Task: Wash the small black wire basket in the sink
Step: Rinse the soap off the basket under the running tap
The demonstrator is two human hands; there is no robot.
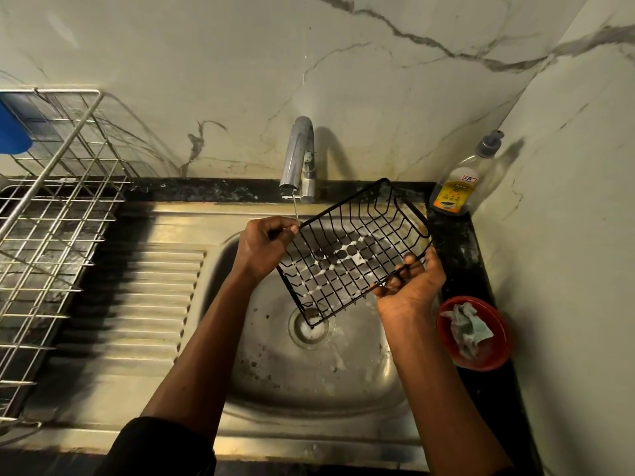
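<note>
I hold the basket (354,250) over the sink (309,369) with both my hands, tilted, its open side turned toward me. My left hand (264,247) comes from the lower left with the arm stretched forward; the fingers are closed on the far left corner of the rim, right under the tap (298,159). A thin stream of water (294,209) falls from the tap onto this corner and my fingers. My right hand (410,285) is turned palm up at the near right edge, and its fingers curl around the wire there, so both hands grip the basket. The lowest corner of the basket hangs above the drain (309,328), not touching it as far as I can see. White foam sits on many crossings of the wires.

I count one basket, one tap, one drain. In the right corner stands one soap bottle (455,187) with a pump. Near my right wrist is one red bowl (476,334) on the dark counter, with one crumpled cloth (467,328) inside. At the left is one steel rack (51,218) with something blue (12,132) in it.
</note>
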